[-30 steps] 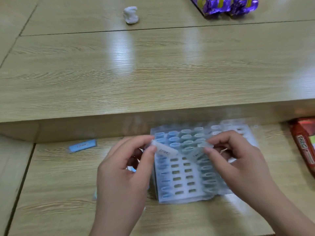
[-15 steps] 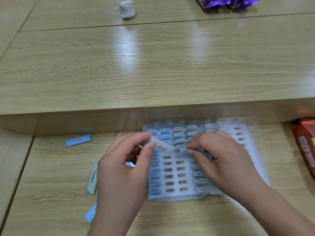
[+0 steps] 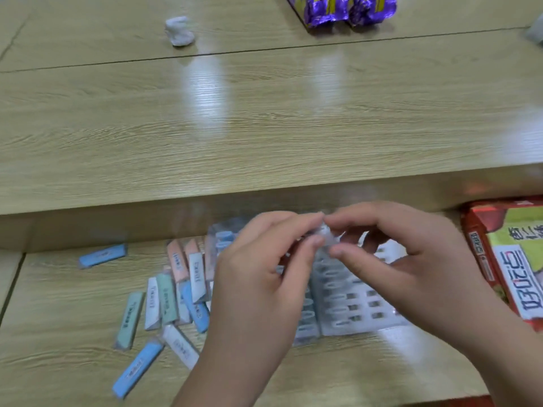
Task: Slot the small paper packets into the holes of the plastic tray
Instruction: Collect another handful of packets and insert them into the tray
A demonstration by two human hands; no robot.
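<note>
Wooden desk (image 3: 264, 127); blurred packet (image 3: 324, 231) between fingers (image 3: 302, 223)

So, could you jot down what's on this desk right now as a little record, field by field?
Hands: left hand and right hand meet above the plastic tray, both pinching one small pale packet, blurred
Tray: some holes hold blue packets, others toward the right empty
Loose packets: pile left of tray; blue, green, white, peach
Nearby: red box right; purple bags, white wad far side

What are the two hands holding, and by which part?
Both the left hand and right hand pinch one small whitish packet above the tray; blur hides which part.
</note>
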